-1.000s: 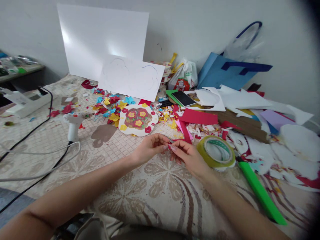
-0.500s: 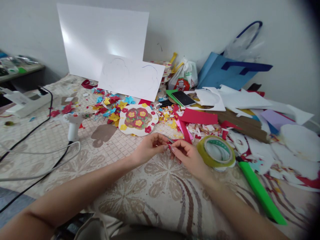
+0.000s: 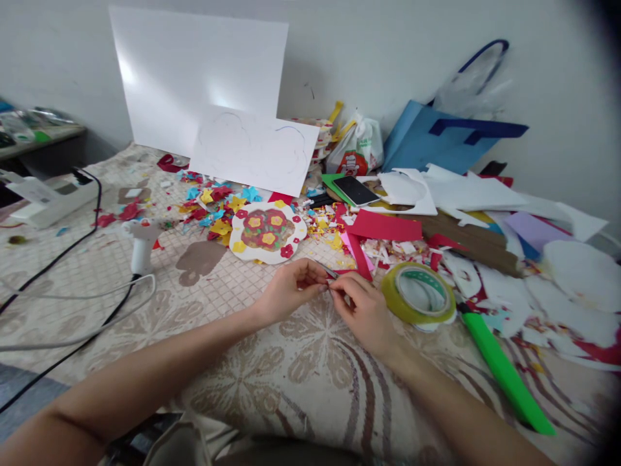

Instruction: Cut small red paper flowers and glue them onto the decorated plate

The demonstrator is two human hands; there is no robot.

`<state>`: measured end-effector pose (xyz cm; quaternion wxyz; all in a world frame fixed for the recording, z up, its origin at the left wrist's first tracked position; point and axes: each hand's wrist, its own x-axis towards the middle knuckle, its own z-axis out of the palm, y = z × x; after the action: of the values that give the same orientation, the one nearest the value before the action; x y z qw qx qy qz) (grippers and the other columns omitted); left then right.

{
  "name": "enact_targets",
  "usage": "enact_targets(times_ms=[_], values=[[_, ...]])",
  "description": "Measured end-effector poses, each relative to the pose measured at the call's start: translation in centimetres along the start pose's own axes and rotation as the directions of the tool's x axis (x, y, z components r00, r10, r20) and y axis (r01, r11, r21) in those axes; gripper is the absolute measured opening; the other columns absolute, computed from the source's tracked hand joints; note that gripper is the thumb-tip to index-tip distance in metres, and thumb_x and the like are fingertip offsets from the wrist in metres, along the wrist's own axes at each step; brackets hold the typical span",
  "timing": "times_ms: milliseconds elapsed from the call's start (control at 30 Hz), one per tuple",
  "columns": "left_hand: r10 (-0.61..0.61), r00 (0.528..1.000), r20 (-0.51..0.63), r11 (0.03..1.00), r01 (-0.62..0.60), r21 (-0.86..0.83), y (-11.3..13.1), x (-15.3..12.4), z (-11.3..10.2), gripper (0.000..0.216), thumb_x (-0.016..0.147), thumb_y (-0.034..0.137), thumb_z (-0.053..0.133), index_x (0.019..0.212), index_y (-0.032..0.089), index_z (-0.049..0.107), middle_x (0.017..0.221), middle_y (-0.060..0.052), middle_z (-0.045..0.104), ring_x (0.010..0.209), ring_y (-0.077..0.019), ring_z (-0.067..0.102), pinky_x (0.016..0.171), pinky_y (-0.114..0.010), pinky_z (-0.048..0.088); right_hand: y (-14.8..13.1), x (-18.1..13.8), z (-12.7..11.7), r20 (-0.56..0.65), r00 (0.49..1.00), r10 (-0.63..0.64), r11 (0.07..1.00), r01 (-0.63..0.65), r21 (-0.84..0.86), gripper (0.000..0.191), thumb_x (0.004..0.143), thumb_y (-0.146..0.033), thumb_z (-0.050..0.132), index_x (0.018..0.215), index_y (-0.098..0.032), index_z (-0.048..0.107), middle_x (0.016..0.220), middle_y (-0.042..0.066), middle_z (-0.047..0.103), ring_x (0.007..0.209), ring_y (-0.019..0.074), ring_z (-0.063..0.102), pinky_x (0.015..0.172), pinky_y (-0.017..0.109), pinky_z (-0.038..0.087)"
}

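Over the patterned cloth, my left hand (image 3: 295, 288) and my right hand (image 3: 363, 309) meet fingertip to fingertip. A thin silvery metal tool (image 3: 332, 274) pokes out between them from behind the fingers of my left hand, which are closed. Its kind is not clear. My right hand is closed in a pinch at the tool's end; what sits in that pinch is too small and covered to make out. Just beyond lies a white scalloped card (image 3: 237, 228) decorated with red and yellow paper flowers. A large roll of yellowish tape (image 3: 395, 303) rests beside my right hand.
A green-handled cutter (image 3: 507, 369) lies at the right. Paper flowers (image 3: 220, 210), red paper strips (image 3: 385, 224), scraps and a phone (image 3: 356, 191) crowd the back. At the left stands a white glue gun (image 3: 141, 249) with cables. White boards (image 3: 204, 77) lean on the wall.
My right hand's fingers have curled in and shifted slightly at the pinch. The small red piece that showed between the fingertips is now mostly hidden. My left hand stays nearly still.
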<state>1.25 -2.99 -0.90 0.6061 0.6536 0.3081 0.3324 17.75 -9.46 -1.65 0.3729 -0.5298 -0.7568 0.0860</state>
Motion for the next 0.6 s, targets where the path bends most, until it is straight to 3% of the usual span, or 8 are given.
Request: enact_targets(times_ms=[200, 333, 467, 600], values=[[-0.024, 1.000, 0.018, 0.997, 0.026, -0.078, -0.6, 0.2, -0.2, 0.019, 0.073, 0.018, 0.066, 0.089, 0.011, 0.057, 0.081, -0.004, 0.062, 0.076, -0.0134, 0.062, 0.074, -0.030, 0.050, -0.1, 0.2, 0.1, -0.004, 0.999, 0.042, 0.997, -0.042, 0.063, 0.013, 0.082, -0.009, 0.049, 0.083, -0.018, 0.057, 0.079, 0.003, 0.057, 0.069, 0.0135, 0.055, 0.061, 0.024, 0.042], [-0.073, 0.997, 0.020, 0.990, 0.075, -0.123, -0.7, 0.3, -0.4, 0.022, 0.070, 0.017, 0.068, 0.088, 0.011, 0.057, 0.080, -0.004, 0.063, 0.075, -0.0130, 0.062, 0.071, -0.028, 0.048, -0.3, 0.5, -0.1, 0.037, 0.974, 0.222, 0.952, -0.225, 0.209, 0.008, 0.080, -0.013, 0.051, 0.080, -0.018, 0.057, 0.074, 0.002, 0.059, 0.064, 0.0134, 0.054, 0.055, 0.023, 0.041], [-0.143, 0.989, 0.040, 0.971, 0.148, -0.188, -0.4, 0.5, -0.6, 0.022, 0.069, 0.016, 0.069, 0.087, 0.012, 0.057, 0.079, -0.003, 0.064, 0.073, -0.0112, 0.061, 0.069, -0.026, 0.047, -0.1, 0.8, -0.3, 0.202, 0.891, 0.408, 0.793, -0.455, 0.404, 0.005, 0.081, -0.023, 0.053, 0.079, -0.019, 0.056, 0.066, -0.001, 0.059, 0.057, 0.0127, 0.054, 0.054, 0.024, 0.041], [-0.227, 0.965, 0.130, 0.937, 0.253, -0.243, 0.0, 0.7, -1.0, 0.023, 0.069, 0.017, 0.071, 0.087, 0.013, 0.058, 0.075, -0.001, 0.064, 0.068, -0.0100, 0.060, 0.065, -0.025, 0.047, 0.4, 0.8, -0.4, 0.347, 0.815, 0.465, 0.611, -0.579, 0.540, 0.012, 0.082, -0.032, 0.054, 0.079, -0.020, 0.054, 0.059, -0.003, 0.059, 0.046, 0.0100, 0.046, 0.045, 0.021, 0.034]])
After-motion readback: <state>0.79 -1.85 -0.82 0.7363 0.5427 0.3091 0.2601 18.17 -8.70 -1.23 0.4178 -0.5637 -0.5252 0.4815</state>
